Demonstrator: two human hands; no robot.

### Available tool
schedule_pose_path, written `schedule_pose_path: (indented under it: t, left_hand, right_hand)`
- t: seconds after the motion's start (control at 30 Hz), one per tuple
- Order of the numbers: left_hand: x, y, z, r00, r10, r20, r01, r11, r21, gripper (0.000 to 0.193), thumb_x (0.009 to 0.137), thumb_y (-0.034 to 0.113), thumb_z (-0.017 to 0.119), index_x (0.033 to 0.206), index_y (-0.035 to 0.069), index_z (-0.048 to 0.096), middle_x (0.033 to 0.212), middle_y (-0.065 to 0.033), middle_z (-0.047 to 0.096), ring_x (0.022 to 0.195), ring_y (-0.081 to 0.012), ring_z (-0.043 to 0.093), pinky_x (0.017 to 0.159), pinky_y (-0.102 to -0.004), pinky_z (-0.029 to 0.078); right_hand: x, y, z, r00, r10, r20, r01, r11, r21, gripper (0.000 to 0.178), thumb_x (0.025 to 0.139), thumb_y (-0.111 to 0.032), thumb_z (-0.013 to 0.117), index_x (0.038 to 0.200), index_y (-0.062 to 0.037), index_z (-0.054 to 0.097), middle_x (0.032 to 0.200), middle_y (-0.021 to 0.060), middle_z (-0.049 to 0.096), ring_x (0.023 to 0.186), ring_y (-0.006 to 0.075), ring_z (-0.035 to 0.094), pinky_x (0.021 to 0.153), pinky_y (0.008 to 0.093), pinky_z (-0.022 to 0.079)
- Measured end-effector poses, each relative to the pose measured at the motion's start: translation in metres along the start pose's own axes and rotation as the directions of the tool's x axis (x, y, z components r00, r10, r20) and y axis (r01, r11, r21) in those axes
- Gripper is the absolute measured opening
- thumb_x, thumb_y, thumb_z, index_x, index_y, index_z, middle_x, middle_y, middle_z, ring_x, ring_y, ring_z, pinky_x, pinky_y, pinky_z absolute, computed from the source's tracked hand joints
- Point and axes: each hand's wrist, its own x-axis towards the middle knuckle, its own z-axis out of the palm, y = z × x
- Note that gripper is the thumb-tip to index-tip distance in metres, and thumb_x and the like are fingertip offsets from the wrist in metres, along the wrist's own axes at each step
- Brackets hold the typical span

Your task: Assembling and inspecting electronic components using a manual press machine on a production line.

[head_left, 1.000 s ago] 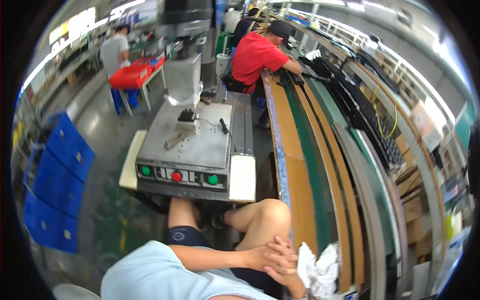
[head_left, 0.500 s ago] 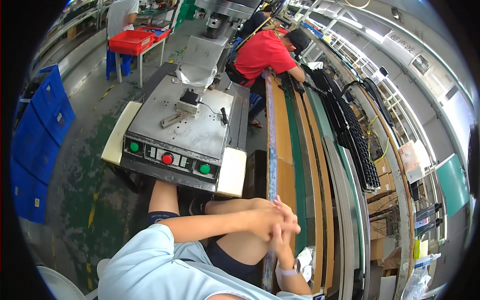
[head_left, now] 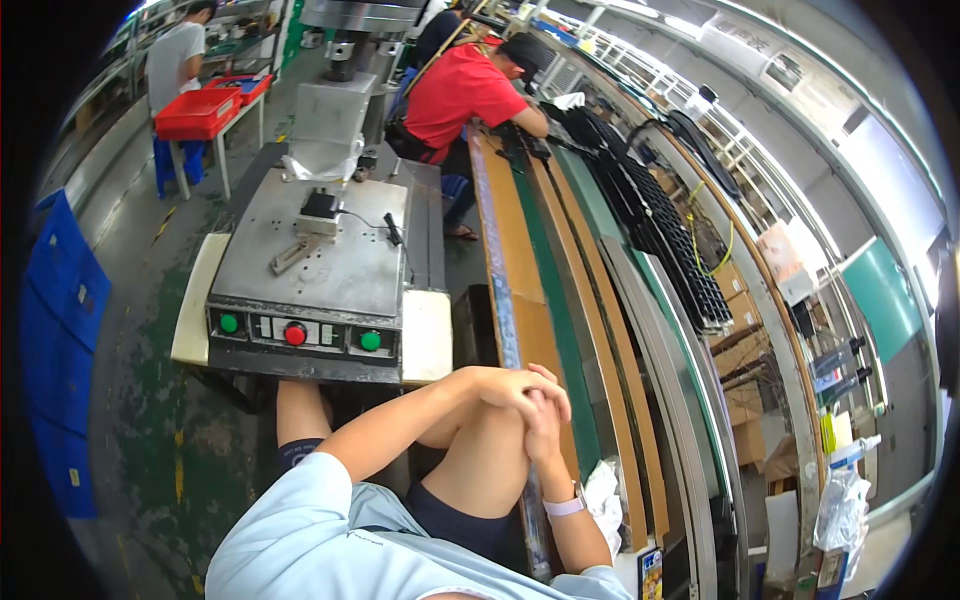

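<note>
My left hand (head_left: pixel 508 389) and my right hand (head_left: pixel 543 428) are clasped together over my raised knee, their fingers wrapped round each other. No tool or part shows in either one. A pale band circles my right wrist. In front of me to the left stands a press machine (head_left: pixel 318 255) with a metal top plate. A small black adapter (head_left: pixel 320 206) sits on a metal block there, its thin cable ending in a black plug (head_left: pixel 392 230). A loose metal bar (head_left: pixel 289 258) lies beside the block. The front panel carries a red button (head_left: pixel 295 333) between two green buttons.
A long conveyor bench with a green belt (head_left: pixel 568 345) and brown side strips runs along my right. Black trays (head_left: pixel 665 225) lie beyond it. A co-worker in red (head_left: pixel 462 95) leans over the bench. Blue bins (head_left: pixel 60 360) and red bins (head_left: pixel 197 115) are at left. White crumpled plastic (head_left: pixel 600 500) lies near my right forearm.
The view has shifted right, so the machine and bench appear farther left. My clasped hands have moved up slightly against my knee, the fingers folding closer together.
</note>
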Motion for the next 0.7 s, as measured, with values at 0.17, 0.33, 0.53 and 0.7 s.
schedule_pose_path:
  t: [0.17, 0.33, 0.53, 0.7]
  left_hand:
    - [-0.009, 0.004, 0.012, 0.998, 0.047, -0.040, -0.048, 0.999, -0.012, 0.027, 0.079, 0.019, 0.061, 0.103, 0.008, 0.069, 0.107, -0.0078, 0.068, 0.090, -0.0268, 0.063, 0.081, -0.0380, 0.050]
    - [-0.022, 0.046, 0.045, 0.964, 0.053, -0.262, 0.119, 0.792, 0.598, 0.021, 0.083, 0.024, 0.062, 0.098, 0.014, 0.072, 0.103, -0.0023, 0.070, 0.083, -0.0254, 0.063, 0.077, -0.0350, 0.049]
    - [-0.021, 0.046, 0.047, 0.971, 0.043, -0.236, 0.127, 0.743, 0.658, 0.021, 0.082, 0.029, 0.063, 0.099, 0.018, 0.071, 0.100, 0.0002, 0.071, 0.078, -0.0259, 0.062, 0.072, -0.0343, 0.048]
    - [-0.019, 0.041, 0.049, 0.957, 0.094, -0.274, 0.106, 0.766, 0.634, 0.022, 0.082, 0.029, 0.063, 0.099, 0.017, 0.070, 0.099, -0.0006, 0.071, 0.077, -0.0264, 0.062, 0.072, -0.0348, 0.048]
  right_hand:
    - [-0.007, 0.002, 0.005, 0.974, -0.225, 0.028, 0.226, 0.955, -0.193, 0.043, 0.087, -0.010, 0.052, 0.128, -0.0003, 0.055, 0.130, 0.0192, 0.056, 0.119, 0.0332, 0.054, 0.103, 0.0424, 0.044]
    - [-0.015, 0.001, 0.015, 0.939, -0.345, -0.011, 0.345, 0.938, 0.046, 0.042, 0.083, -0.004, 0.054, 0.125, -0.0010, 0.058, 0.128, 0.0188, 0.058, 0.120, 0.0347, 0.056, 0.103, 0.0441, 0.045]
    - [-0.021, 0.001, 0.016, 0.928, -0.358, -0.102, 0.367, 0.926, 0.086, 0.043, 0.079, 0.000, 0.055, 0.121, 0.0003, 0.059, 0.125, 0.0190, 0.061, 0.120, 0.0369, 0.057, 0.104, 0.0449, 0.046]
    - [-0.017, -0.001, 0.007, 0.935, -0.352, -0.035, 0.353, 0.934, 0.059, 0.043, 0.077, 0.000, 0.055, 0.120, 0.0001, 0.060, 0.124, 0.0194, 0.061, 0.119, 0.0379, 0.057, 0.104, 0.0454, 0.046]
